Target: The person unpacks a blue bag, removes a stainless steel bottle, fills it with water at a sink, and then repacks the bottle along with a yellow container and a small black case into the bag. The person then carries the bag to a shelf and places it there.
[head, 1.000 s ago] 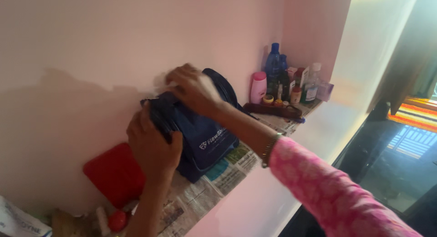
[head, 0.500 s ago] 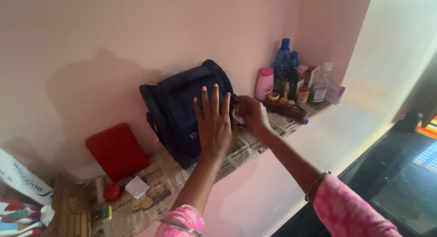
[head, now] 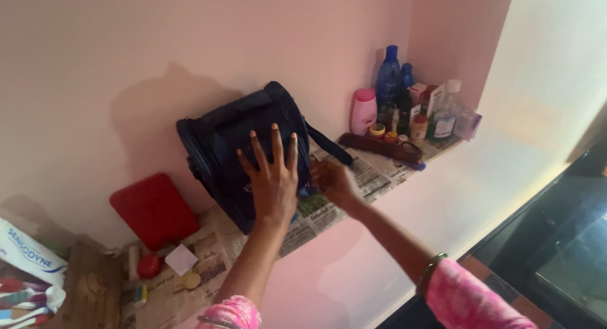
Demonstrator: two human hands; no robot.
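Since half a second ago the right hand [head: 332, 182] has slid down from the bag's 3 o'clock edge to its lower right corner, at about 4 o'clock, while the left hand [head: 272, 177] stays spread flat on the front of the dark navy fabric bag [head: 234, 139], all five fingers splayed and gripping nothing. That right hand is blurred; it touches the bag's lower edge, but whether its fingers pinch anything I cannot tell. One bag stands tilted against the pink wall [head: 190, 44], resting on the newspaper-lined shelf [head: 373, 177], and its single dark strap [head: 329, 146] now hangs out toward 3 o'clock, where earlier it lay hidden behind the hand. At 8 o'clock from the bag leans one flat red rectangular case [head: 153, 210], unchanged, with one small red round thing [head: 149, 266] and one white folded paper scrap [head: 181, 259] just below it. At 2 o'clock from the bag stands a cluster of toiletries: two blue plastic bottles [head: 387, 76], one pink plastic bottle [head: 362, 112], one clear bottle with a white cap [head: 446, 112], and several small jars too crowded to count. One long dark brown pouch [head: 379, 147] lies in front of them. At the far 8 o'clock corner sits one white toothpaste carton [head: 28, 256].
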